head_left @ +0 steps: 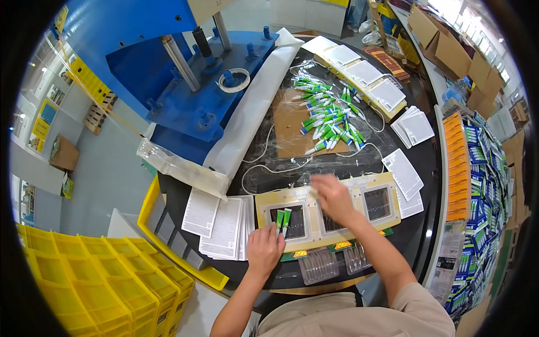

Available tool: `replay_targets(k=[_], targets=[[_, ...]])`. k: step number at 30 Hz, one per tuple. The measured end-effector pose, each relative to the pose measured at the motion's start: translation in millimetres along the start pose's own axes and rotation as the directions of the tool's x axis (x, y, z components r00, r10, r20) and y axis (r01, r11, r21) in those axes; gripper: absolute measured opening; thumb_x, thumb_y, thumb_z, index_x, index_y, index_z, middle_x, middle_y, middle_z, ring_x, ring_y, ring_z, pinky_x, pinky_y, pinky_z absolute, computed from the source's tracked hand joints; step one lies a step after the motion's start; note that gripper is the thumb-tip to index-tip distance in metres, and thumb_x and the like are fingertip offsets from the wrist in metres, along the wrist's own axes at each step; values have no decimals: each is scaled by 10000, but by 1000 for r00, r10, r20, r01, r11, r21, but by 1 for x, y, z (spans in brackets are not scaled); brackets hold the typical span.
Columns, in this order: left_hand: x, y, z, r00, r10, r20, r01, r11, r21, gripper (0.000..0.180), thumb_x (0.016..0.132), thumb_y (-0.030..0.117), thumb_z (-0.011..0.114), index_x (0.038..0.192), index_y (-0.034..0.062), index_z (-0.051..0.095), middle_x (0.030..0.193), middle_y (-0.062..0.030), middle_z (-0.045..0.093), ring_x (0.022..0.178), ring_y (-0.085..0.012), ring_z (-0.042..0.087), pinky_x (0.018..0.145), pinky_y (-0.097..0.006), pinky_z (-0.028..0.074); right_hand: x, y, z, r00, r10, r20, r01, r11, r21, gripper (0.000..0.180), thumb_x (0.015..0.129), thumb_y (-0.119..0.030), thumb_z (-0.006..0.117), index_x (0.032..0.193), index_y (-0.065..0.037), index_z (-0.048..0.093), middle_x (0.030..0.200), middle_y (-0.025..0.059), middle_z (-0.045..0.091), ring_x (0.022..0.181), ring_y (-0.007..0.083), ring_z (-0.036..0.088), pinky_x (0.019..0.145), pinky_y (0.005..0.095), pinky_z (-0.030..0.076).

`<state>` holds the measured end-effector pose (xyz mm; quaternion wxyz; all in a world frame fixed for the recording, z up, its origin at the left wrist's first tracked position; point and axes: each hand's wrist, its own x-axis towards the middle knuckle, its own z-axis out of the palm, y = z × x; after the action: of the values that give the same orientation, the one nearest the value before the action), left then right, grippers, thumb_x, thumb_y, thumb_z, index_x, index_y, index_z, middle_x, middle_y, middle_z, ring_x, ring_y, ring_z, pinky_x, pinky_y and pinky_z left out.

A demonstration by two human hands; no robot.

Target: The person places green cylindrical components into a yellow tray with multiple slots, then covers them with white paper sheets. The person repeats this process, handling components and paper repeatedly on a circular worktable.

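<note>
The left hand (pixel 265 249), its fingers' grip unclear, would do well to keep the two small green-and-white tubes (pixel 287 217) parallel in the left window of the cream rectangular frame (pixel 314 220), with the blurred right hand (pixel 333 197), grip also unclear, over its middle.

The picture is bright. At two o'clock, the windows (pixel 497 51) glow so white that it is hard to see through them. The black table (pixel 418 238) has a shiny spot at four o'clock, and a metal pole (pixel 181 63) gleams at eleven o'clock. Near the middle, the right hand (pixel 332 196) looks a bit smeary. The yellow crates (pixel 98 269) bend at eight o'clock, and a dark ring goes all around.
</note>
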<state>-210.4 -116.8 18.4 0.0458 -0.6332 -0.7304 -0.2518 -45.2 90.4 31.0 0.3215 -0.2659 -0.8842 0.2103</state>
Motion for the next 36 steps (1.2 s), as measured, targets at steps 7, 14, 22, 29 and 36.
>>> replay_targets(k=[7,14,22,29,36], targets=[[-5,2,-4,963,123,240,-134,990,31,560,966,402,647,1326,-25,627,1449,-135,581,1432,-290,459,1206,-589,268,63,31,-5,995,94,15,-92,986,-137,202,826,10,647,1013,-26,714,1023,141,689,979,342,653,852,425,553],[-20,8,8,972,15,233,-21,999,25,565,988,373,611,1402,-9,570,1506,-134,533,1446,-277,446,1213,-590,232,-26,-75,24,979,98,179,-110,992,61,216,878,-115,684,1066,-10,698,1106,137,671,1023,319,642,874,414,548],[-31,17,7,978,-84,192,58,989,134,549,974,308,614,1422,-2,552,1524,-138,511,1462,-301,419,1218,-621,169,-55,-79,57,972,-91,216,91,996,11,357,862,-111,657,1175,59,668,1281,196,620,1228,352,585,1137,488,429],[-26,20,-1,973,-83,217,87,996,-9,550,959,286,634,1423,4,547,1513,-124,523,1452,-318,426,1224,-616,166,-41,-64,58,980,-81,180,70,995,69,302,869,-83,669,1135,58,672,1254,171,641,1206,325,604,1138,490,424],[-23,11,-6,965,7,261,-3,1000,-15,531,960,318,649,1392,16,576,1491,-115,548,1436,-313,444,1221,-629,168,-5,-17,17,993,116,-15,-113,986,123,245,838,-86,740,1067,-1,722,1142,165,719,1088,347,669,950,440,536]])
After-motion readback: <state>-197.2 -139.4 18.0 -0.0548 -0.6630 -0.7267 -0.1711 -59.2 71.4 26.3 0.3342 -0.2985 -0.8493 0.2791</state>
